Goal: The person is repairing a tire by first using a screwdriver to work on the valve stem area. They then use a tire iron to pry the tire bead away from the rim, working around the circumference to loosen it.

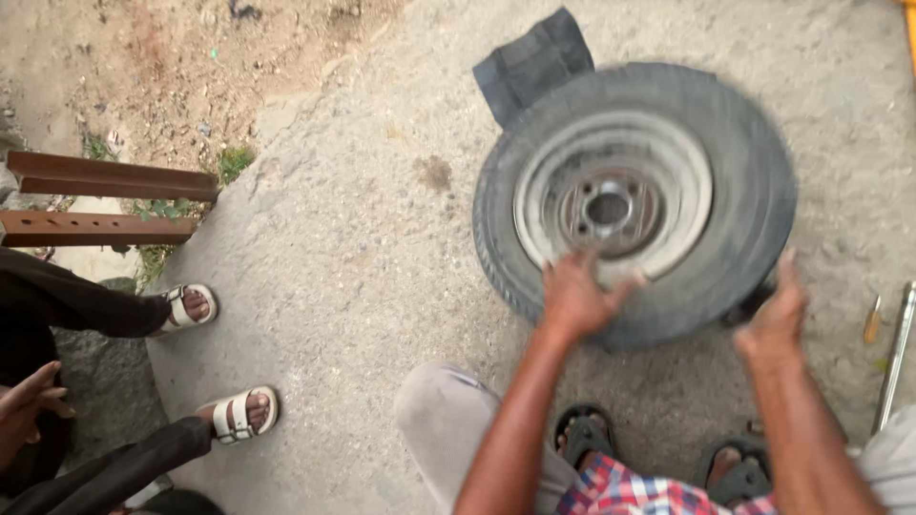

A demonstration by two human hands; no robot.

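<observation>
Grip, left hand (pixel 575 298): fingers spread over the near edge of the wheel (pixel 634 200), thumb out toward the rim; laid flat on rubber and steel, not closed around anything.
Grip, right hand (pixel 778 315): pressed against the near right shoulder of the tyre, fingers hooked over the tread edge; how firmly, cannot tell through the blur.
Wheel, place: flat on the concrete ground (pixel 363 248), just ahead of the sandalled feet (pixel 584 434), hub face up.
Wheel, material and shape: round black rubber tyre, ribbed tread on the sidewall edge; pale grey steel rim, stepped in rings, dull and scuffed.
Wheel, axis: axle line pointing up toward the camera; centre bore and a ring of stud holes showing.
Rim dish, contents: nothing seen lying in it.
Rubber flap (pixel 531 62): black, folded, sticking out from behind the far edge of the tyre.
Metal bar (pixel 897 353): long, thin, on the ground well right of the wheel.
Rusty steel sections (pixel 105 200): two, far left.
Bystander's white sandals (pixel 215 358): left, well apart from the wheel.
</observation>
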